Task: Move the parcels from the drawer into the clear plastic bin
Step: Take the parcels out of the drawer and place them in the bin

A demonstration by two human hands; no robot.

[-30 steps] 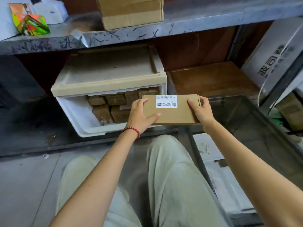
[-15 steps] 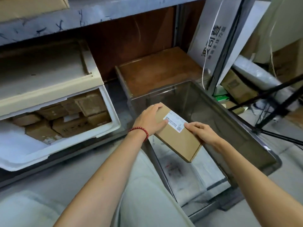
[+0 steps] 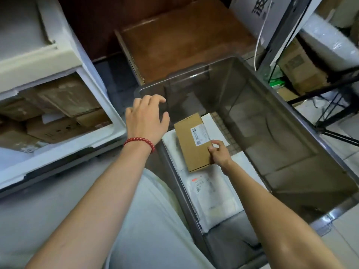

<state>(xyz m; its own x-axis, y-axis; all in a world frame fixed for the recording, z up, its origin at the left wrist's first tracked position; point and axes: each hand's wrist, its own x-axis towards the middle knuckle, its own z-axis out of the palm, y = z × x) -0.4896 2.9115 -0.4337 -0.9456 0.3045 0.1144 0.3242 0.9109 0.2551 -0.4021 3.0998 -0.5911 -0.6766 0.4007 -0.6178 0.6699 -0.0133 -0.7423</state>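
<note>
A flat brown cardboard parcel (image 3: 189, 146) with a white label lies low inside the clear plastic bin (image 3: 291, 136), on white padded mailers (image 3: 211, 193) at the bin's bottom. My right hand (image 3: 218, 153) reaches into the bin and grips the parcel's near right corner. My left hand (image 3: 146, 119), with a red bead bracelet on the wrist, hovers over the bin's left rim, fingers loosely spread and holding nothing. To the left, the white drawer (image 3: 108, 105) stands pulled out with several brown cardboard parcels (image 3: 64, 111) inside.
A brown wooden board (image 3: 184, 41) lies behind the bin. On the right stand a metal rack post (image 3: 279, 33), black tripod legs (image 3: 330, 113) and a cardboard box (image 3: 299, 68). My light trousers (image 3: 151, 220) fill the foreground between drawer and bin.
The parcel went from in front of the drawer, over the bin's rim, down into the bin. My left hand has let go of it; my right hand still holds it.
</note>
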